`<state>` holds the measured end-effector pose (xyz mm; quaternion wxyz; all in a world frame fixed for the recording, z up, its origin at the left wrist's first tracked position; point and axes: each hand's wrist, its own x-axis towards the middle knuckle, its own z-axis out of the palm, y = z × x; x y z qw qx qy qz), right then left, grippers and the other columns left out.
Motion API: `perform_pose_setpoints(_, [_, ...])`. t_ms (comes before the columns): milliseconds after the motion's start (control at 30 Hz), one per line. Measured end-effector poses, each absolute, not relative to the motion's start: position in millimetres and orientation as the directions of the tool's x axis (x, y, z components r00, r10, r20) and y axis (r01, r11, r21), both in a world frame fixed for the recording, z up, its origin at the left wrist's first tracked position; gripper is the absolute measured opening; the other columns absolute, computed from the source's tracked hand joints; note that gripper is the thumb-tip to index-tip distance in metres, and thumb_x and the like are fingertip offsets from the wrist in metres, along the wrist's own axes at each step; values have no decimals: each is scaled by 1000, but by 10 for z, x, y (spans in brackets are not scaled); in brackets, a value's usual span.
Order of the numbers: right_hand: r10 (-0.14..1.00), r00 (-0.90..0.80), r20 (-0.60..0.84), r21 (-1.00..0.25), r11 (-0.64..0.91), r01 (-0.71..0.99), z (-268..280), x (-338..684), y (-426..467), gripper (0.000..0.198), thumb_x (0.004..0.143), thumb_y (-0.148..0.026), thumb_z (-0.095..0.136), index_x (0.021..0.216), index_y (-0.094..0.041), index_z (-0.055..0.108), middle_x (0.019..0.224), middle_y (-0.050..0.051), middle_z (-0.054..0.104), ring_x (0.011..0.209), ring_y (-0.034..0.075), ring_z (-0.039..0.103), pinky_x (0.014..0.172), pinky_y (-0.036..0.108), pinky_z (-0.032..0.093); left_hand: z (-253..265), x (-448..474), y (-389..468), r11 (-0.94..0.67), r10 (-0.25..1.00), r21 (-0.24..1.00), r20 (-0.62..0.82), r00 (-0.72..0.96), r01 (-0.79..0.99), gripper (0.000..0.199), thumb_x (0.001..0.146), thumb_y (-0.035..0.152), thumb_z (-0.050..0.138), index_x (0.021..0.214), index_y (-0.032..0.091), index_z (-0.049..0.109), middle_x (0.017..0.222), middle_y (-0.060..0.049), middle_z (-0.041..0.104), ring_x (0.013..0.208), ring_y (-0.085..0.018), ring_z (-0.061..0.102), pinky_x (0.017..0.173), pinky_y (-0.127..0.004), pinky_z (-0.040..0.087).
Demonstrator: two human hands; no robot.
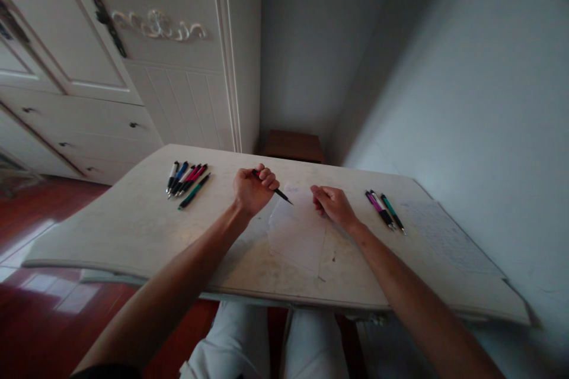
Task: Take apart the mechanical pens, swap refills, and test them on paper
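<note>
My left hand (256, 190) is closed around a pen (283, 195) with a black lower end and a bit of red at its top. The pen's tip slants down to the right, over a sheet of white paper (297, 231). On the other side of the sheet, my right hand (334, 204) is closed, thumb against curled fingers; whether anything is inside is hidden. Several pens (189, 179) in white, blue and red lie grouped on the left, with a green pen (194, 191) beside them. To the right lie a purple pen (379, 209), a white pen and a teal pen (393, 214).
The white table (133, 231) has a worn, stained top. A written-on sheet (448, 235) lies at its right end, near the grey wall (489, 100). Behind stand a white cabinet (186, 95) and a low brown wooden piece (293, 145).
</note>
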<state>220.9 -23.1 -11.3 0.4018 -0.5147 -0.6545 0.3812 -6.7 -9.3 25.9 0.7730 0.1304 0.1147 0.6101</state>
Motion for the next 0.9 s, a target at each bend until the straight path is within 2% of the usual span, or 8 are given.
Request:
perform_pose_setpoints(333, [977,-166,131,-908,186,376,-112,2209,-244,55,85,-69,51,64,-17,55,55,0,55,42,10,51,41,22,40,233,-81,-87,230,969,298,17,246,-926,18,81,23,39,68,16,47,57,2,36,46,-10,37,48,-26,33])
perform_pose_setpoints(433, [968,-179,175,-880,236,413,-115,2216,-226,54,88,-67,48,65,-18,55,57,1,56,45,12,53,45,25,42,240,-79,-88,223,972,290,7,236,-931,18,82,25,39,68,16,48,58,2,37,47,-10,38,49,-25,33])
perform_pose_setpoints(500, [941,-193,279,-816,338,469,-123,2229,-199,51,88,-65,50,71,-18,59,65,3,61,56,15,59,55,28,47,244,-77,-87,215,975,289,-7,223,-933,18,82,25,39,68,16,48,58,2,38,47,-10,38,49,-25,33])
perform_pose_setpoints(567, [885,-227,406,-713,463,527,-141,2248,-167,47,82,-64,59,90,-18,64,84,8,68,76,21,65,70,34,51,244,-77,-85,203,978,293,-19,206,-934,18,82,23,39,67,16,47,57,2,38,46,-10,38,48,-26,33])
perform_pose_setpoints(633, [832,-279,480,-611,545,574,-165,2269,-141,59,73,-63,70,111,-18,63,104,13,68,95,26,64,85,42,49,238,-78,-79,189,981,299,-24,191,-935,17,81,20,38,67,17,46,57,2,37,45,-10,37,48,-26,33])
perform_pose_setpoints(733, [821,-367,437,-523,564,639,-197,2294,-125,71,68,-59,77,125,-19,59,112,14,68,106,31,62,97,50,43,227,-83,-67,172,985,302,-27,171,-938,16,80,19,38,67,17,46,57,2,37,45,-10,36,48,-25,32])
perform_pose_setpoints(900, [837,-455,304,-529,546,650,-190,2308,-136,66,72,-49,79,128,-22,59,112,11,72,108,30,64,101,52,41,229,-79,-63,174,985,300,-39,170,-938,15,79,19,38,67,17,46,57,2,37,45,-10,37,47,-25,32])
